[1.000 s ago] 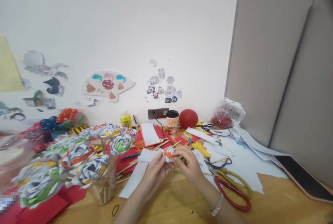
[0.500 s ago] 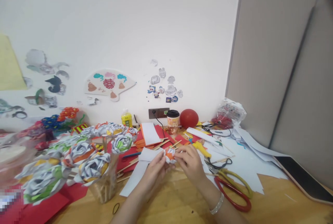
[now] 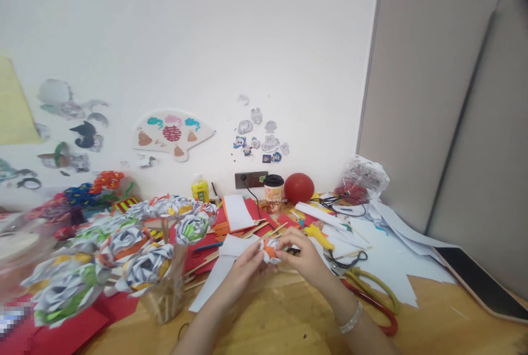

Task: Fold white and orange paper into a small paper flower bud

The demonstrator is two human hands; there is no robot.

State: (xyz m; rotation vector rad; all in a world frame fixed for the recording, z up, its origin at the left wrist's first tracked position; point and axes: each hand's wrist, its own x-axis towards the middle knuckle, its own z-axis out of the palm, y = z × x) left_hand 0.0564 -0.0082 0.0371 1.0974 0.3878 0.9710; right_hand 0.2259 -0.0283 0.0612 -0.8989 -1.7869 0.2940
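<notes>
A small orange-and-white paper flower [image 3: 270,250] is held between my two hands above the front of the wooden table. My left hand [image 3: 249,265] is closed around its left side, with the lower fingers partly hidden beneath it. On the other side, my right hand [image 3: 302,255] pinches the flower's edge between thumb and fingers. White paper sheets [image 3: 220,275] lie behind and left of my left hand. Right of my right wrist rest scissors [image 3: 377,305] with red and olive handles, and a yellow glue gun [image 3: 320,238] lies behind that hand.
Larger paper flowers [image 3: 150,267] stand in a clear container [image 3: 165,302] at the left. Wooden sticks [image 3: 206,261] and red paper lie behind my hands. A lidded cup [image 3: 274,194] and red balloon [image 3: 299,187] stand near the wall. A dark tablet [image 3: 480,283] lies right.
My right wrist has shifted slightly right and now covers part of the scissors' handles. Both hands keep hold of the paper flower, its orange part turned a little.
</notes>
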